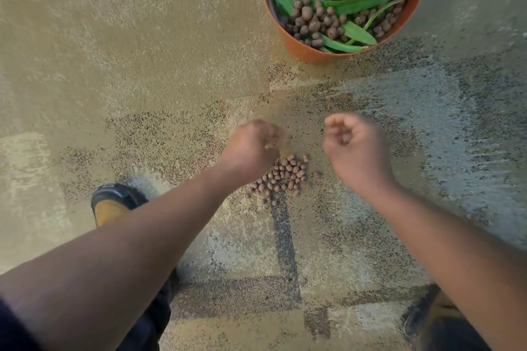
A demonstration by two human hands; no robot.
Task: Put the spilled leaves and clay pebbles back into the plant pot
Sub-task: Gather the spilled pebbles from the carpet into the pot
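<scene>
Our left hand (251, 145) and right hand (350, 142) hover with curled, blurred fingers, seemingly empty, the pebbles (282, 177) on the floor between and just nearer, pot (308, 51) far right.

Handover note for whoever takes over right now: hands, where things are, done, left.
Left hand: fingers curled above the carpet; blurred, contents unclear.
Right hand: fingers loosely curled, nothing visible in it.
Plant pot: upright on the carpet, ahead and to the right, holding green leaves and many pebbles.
Done: no leaves visible on the carpet.
Left: a pile of clay pebbles on the carpet between the hands.
</scene>
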